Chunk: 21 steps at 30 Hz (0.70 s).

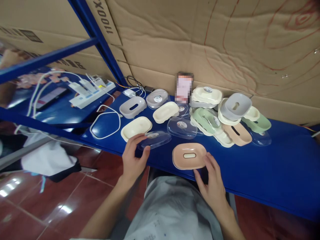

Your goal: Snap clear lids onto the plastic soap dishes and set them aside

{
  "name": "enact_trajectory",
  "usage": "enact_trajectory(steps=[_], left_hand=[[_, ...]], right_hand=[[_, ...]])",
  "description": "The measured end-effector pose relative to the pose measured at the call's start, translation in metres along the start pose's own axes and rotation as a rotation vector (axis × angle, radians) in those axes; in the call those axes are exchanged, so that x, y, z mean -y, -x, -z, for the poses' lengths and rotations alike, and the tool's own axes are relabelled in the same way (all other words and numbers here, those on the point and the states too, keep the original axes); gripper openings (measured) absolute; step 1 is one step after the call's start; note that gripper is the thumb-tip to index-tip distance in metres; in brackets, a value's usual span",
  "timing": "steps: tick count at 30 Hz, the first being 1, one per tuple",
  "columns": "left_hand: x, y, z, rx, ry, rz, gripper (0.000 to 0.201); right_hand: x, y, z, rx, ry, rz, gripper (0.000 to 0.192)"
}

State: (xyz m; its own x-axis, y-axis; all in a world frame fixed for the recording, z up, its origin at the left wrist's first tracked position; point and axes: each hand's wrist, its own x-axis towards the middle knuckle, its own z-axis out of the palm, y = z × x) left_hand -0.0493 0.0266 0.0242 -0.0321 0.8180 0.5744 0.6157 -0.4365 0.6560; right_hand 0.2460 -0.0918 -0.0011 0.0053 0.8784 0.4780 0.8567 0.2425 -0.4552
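My left hand grips a clear plastic soap-dish lid by its near-left edge, just over the front of the blue shelf. My right hand touches the near-right edge of a pink soap-dish base with an oval slot, which lies flat near the shelf's front edge. A cream base sits just behind the lid.
Several more bases and clear lids in grey, cream, green and pink are piled at the back middle. A white power strip with chargers and a looped white cable lie at left. Cardboard forms the back wall.
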Motion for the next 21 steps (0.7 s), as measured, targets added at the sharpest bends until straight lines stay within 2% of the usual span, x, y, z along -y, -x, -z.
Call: enact_trajectory(steps=[4, 6, 8, 11, 13, 16, 18, 21], left_hand=[[0.001, 0.007, 0.008, -0.074, 0.024, 0.008, 0.028], [-0.005, 0.012, 0.007, -0.050, 0.074, -0.003, 0.031], [-0.013, 0.016, 0.002, 0.036, 0.176, -0.070, 0.035], [-0.024, 0.015, -0.014, 0.251, 0.308, -0.283, 0.040], [-0.030, 0.011, -0.025, 0.406, 0.339, -0.397, 0.041], [-0.033, 0.004, -0.034, 0.596, 0.359, -0.441, 0.046], [-0.032, 0.002, -0.035, 0.629, 0.339, -0.440, 0.048], [-0.029, 0.007, -0.032, 0.593, 0.255, -0.396, 0.050]], right_hand=[[0.002, -0.001, 0.000, 0.013, -0.003, -0.003, 0.078], [0.002, -0.001, 0.001, 0.004, -0.023, -0.015, 0.081], [0.002, -0.001, 0.002, -0.032, -0.067, -0.035, 0.085], [-0.001, 0.000, 0.008, -0.068, -0.118, -0.055, 0.089], [-0.003, -0.001, 0.013, -0.030, -0.101, -0.041, 0.089], [-0.006, -0.003, 0.015, 0.096, -0.042, 0.015, 0.081], [-0.005, -0.005, 0.013, 0.146, -0.036, 0.051, 0.075], [-0.003, -0.005, 0.009, 0.147, -0.017, 0.078, 0.073]])
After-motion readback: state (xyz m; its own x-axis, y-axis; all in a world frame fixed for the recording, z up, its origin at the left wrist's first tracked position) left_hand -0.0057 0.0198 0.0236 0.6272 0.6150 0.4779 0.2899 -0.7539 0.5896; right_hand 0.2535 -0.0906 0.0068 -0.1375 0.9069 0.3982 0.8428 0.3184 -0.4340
